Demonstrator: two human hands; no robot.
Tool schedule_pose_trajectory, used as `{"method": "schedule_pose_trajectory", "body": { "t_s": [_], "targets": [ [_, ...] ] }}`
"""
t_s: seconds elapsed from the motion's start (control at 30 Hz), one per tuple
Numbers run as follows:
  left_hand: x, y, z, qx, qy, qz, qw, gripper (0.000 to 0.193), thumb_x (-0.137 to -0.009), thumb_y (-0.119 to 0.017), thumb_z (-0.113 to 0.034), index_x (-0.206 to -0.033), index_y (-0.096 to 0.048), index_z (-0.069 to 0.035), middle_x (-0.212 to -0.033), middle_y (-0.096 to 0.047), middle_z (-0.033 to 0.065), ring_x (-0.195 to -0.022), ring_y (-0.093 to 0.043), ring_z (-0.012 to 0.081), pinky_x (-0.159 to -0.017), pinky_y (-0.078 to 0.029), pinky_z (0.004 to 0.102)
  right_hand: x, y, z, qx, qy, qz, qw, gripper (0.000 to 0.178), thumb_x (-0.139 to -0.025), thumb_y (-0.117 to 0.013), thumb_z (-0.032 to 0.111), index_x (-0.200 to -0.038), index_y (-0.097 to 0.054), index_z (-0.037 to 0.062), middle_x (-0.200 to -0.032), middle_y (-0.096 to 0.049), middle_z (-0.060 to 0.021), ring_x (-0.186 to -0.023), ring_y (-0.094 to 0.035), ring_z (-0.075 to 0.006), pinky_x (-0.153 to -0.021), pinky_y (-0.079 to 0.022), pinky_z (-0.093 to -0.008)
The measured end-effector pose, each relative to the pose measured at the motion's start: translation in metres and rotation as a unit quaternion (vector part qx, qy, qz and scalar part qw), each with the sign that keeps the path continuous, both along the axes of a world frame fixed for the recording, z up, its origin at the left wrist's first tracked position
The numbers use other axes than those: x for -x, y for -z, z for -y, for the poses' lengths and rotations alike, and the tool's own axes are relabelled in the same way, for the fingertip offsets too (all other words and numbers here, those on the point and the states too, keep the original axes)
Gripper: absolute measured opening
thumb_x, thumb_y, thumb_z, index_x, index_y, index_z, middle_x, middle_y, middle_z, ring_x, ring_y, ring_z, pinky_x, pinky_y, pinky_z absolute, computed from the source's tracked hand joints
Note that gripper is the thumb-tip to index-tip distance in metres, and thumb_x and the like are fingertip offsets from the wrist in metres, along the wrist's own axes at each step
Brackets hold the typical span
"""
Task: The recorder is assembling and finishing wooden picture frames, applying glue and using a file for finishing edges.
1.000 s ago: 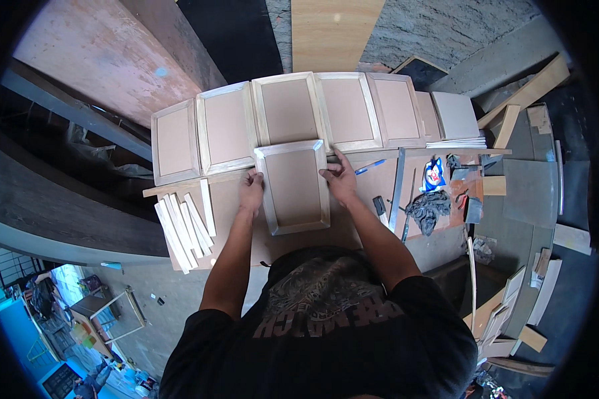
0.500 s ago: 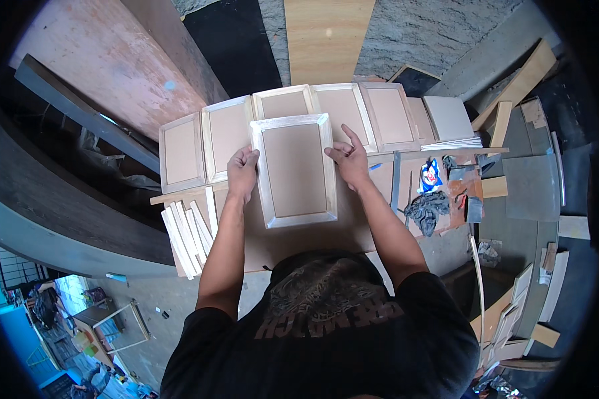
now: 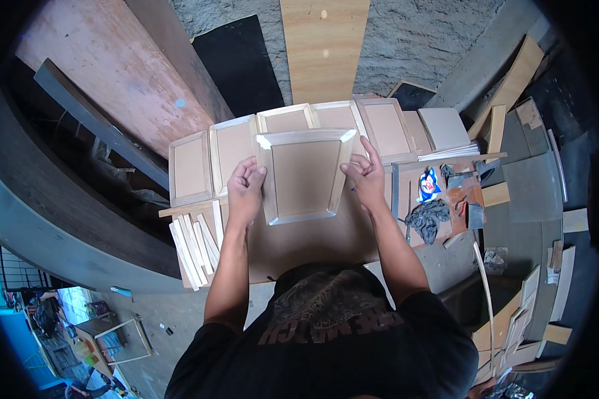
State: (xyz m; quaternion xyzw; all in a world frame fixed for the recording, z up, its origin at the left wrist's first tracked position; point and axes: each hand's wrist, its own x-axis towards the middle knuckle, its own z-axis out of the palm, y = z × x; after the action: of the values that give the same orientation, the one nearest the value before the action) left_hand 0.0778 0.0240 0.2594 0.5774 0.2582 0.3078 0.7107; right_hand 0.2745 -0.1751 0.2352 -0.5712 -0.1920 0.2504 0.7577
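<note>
Between my two hands I hold a wooden picture frame (image 3: 271,186) with a brown backing panel, lifted above the worktable (image 3: 299,249). My left hand (image 3: 246,191) pinches its left side between thumb and fingers. On the opposite side, my right hand (image 3: 368,181) grips the edge with the thumb in front and the index finger sticking up. The frame's top edge tilts up toward me, and pale patches mark its corners. Behind it, several similar frames (image 3: 192,169) lie side by side along the table's far part, some partly hidden by the held one.
Pale wooden strips (image 3: 192,249) lie left on the table. To the right are a dark crumpled cloth (image 3: 427,219), a blue-and-white packet (image 3: 428,185) and a stack of panels (image 3: 444,128). A large dark curved surface (image 3: 80,213) borders the left; boards (image 3: 516,83) lean at right.
The held frame has tilted, its top edge now wider and nearer. My right hand has shifted slightly right and down. The whole view has also shifted a little.
</note>
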Motion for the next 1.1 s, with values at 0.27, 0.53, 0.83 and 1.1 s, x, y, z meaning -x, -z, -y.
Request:
{"method": "schedule_pose_trajectory", "body": {
  "t_s": [0.27, 0.53, 0.83, 1.1],
  "targets": [
    [0.016, -0.058, 0.037, -0.089, 0.023, 0.040, 0.995, 0.028, -0.097, -0.063, -0.002, -0.123, -0.058, 0.006, -0.107, -0.070, 0.0097, -0.094, -0.065, 0.0093, -0.084, -0.051, 0.0222, 0.003, -0.025, 0.023, -0.083, 0.001, -0.003, 0.997, 0.084, -0.085, -0.067, -0.014, -0.157, -0.024, 0.0010, -0.108, -0.070, -0.0141, -0.106, -0.069, -0.0195, -0.095, -0.053, -0.0289],
    [0.021, -0.111, 0.062, -0.246, 0.005, -0.032, 0.969, 0.023, -0.091, -0.069, -0.002, -0.113, -0.066, 0.006, -0.093, -0.074, 0.0128, -0.081, -0.070, 0.0139, -0.076, -0.055, 0.0267, 0.009, -0.020, 0.021, -0.099, -0.024, -0.059, 0.993, 0.080, -0.090, -0.065, -0.009, -0.157, -0.025, 0.0052, -0.113, -0.070, -0.0125, -0.102, -0.069, -0.0161, -0.087, -0.055, -0.0278],
    [0.024, -0.131, 0.070, -0.365, -0.004, -0.062, 0.929, 0.027, -0.088, -0.074, -0.007, -0.113, -0.069, 0.002, -0.095, -0.073, 0.0197, -0.078, -0.073, 0.0229, -0.072, -0.057, 0.0310, 0.018, -0.012, 0.016, -0.148, -0.031, -0.128, 0.980, 0.077, -0.090, -0.063, -0.010, -0.156, -0.027, 0.0075, -0.118, -0.070, -0.0134, -0.101, -0.070, -0.0177, -0.082, -0.062, -0.0300],
    [0.024, -0.104, 0.042, -0.145, -0.004, 0.002, 0.989, 0.029, -0.095, -0.066, -0.004, -0.121, -0.062, 0.008, -0.104, -0.072, 0.0095, -0.089, -0.066, 0.0106, -0.083, -0.051, 0.0235, 0.020, -0.050, 0.020, -0.141, 0.015, -0.032, 0.989, 0.082, -0.087, -0.066, -0.013, -0.156, -0.024, 0.0025, -0.109, -0.069, -0.0136, -0.101, -0.069, -0.0180, -0.091, -0.055, -0.0296]
  ]
}}
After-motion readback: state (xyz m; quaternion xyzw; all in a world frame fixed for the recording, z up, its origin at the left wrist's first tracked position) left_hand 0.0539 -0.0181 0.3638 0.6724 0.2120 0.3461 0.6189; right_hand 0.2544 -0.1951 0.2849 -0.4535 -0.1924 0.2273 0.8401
